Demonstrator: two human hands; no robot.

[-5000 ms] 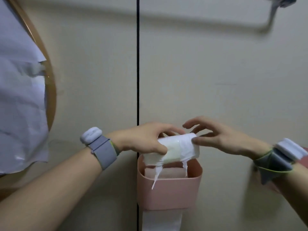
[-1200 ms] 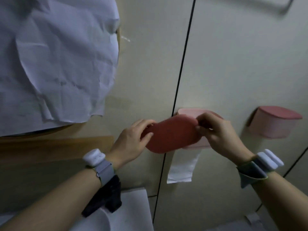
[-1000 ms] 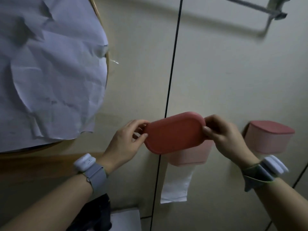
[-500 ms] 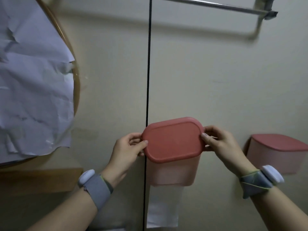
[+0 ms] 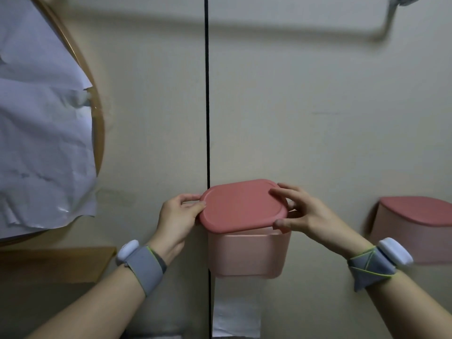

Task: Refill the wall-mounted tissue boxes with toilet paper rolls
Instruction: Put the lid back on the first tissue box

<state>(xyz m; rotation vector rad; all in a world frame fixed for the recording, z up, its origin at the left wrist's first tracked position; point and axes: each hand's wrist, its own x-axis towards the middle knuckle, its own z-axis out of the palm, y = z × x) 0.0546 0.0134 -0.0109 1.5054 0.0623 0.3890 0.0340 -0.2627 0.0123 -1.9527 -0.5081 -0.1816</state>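
The left hand is pinching the left end of the dusty-red lid, thumb on top and fingers curled behind the edge. The right hand is holding the lid's right end more loosely: its fingers are lying spread across the top surface while the thumb is tucking under the front right corner. Between the 2 hands the lid, a flat oval slab with a shallow raised rim, is sitting tilted over the mouth of the pale pink tissue box, its front edge overhanging the box's front wall; whether it is seated all round, I cannot tell. The box is hanging on the cream wall just right of a black vertical seam, and a white tissue tail is dangling from its underside. Both wrists are wearing grey bands with white pods. A 2nd pink box, lid closed, is hanging on the wall to the right. At the left, crumpled white paper is covering a gold-rimmed round mirror, above a wooden shelf.
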